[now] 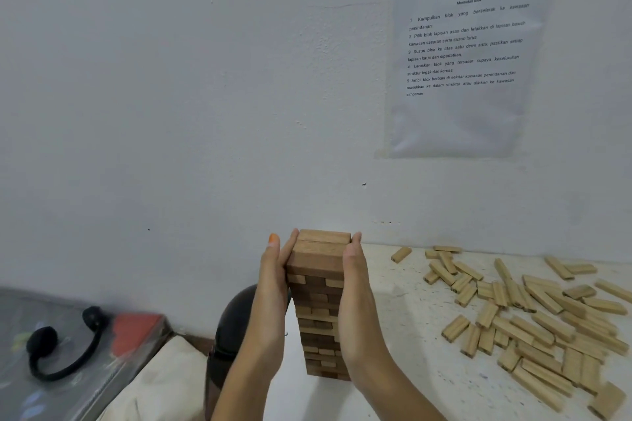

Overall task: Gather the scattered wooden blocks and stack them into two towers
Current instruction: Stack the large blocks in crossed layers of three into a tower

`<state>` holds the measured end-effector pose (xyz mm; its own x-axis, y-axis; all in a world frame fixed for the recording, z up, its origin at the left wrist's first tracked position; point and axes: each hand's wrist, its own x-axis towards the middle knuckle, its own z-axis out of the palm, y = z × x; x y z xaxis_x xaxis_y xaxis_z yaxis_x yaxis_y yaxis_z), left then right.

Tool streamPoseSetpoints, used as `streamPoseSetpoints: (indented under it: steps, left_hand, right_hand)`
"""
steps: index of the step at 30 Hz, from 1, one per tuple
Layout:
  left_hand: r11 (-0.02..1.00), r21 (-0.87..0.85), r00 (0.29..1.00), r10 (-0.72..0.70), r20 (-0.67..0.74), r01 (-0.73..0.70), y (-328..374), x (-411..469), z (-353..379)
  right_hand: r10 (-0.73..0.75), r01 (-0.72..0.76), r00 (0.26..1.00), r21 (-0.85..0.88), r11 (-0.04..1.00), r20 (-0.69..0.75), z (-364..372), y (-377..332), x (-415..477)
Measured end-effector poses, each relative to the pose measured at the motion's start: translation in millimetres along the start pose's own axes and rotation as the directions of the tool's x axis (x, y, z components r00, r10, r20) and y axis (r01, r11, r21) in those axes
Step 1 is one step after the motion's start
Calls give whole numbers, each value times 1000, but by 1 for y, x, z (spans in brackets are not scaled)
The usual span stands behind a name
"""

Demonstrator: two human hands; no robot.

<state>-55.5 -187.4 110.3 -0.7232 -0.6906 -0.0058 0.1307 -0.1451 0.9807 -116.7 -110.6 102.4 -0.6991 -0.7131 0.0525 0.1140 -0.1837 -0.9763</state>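
Left hand [273,278], right hand [356,270], tower [316,263] between

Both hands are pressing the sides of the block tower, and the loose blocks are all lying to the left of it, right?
Not quite. In the head view the loose blocks lie to the right of the block tower, not the left. The left hand and right hand do press flat against its sides.

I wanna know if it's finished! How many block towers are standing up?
1. The tower stands on the table between the left hand and right hand. Loose blocks lie scattered to its right, unstacked.
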Motion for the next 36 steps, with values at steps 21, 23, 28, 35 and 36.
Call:
streamPoseSetpoints:
  steps: [21,23,28,35,36]
  left_hand:
    - [999,-18,995,45,-90,-47,9,-12,19]
    - [999,-21,995,42,-91,-45,9,-12,19]
    - [999,-8,994,41,-97,-42,11,-13,17]
    - [964,153,958,240,-158,-216,35,-17,22]
    - [956,167,951,267,-153,-241,40,-17,24]
  right_hand:
    - [-13,13,999,12,1000,-51,8,-4,-1]
    - [-20,21,998,7,1000,-57,7,-6,-2]
    - [-2,1,999,-17,1000,-50,3,-8,-1]
    - [-66,61,993,-49,997,-98,-17,-37,-8]
    - [-79,74,991,-53,996,-105,-21,-42,-9]
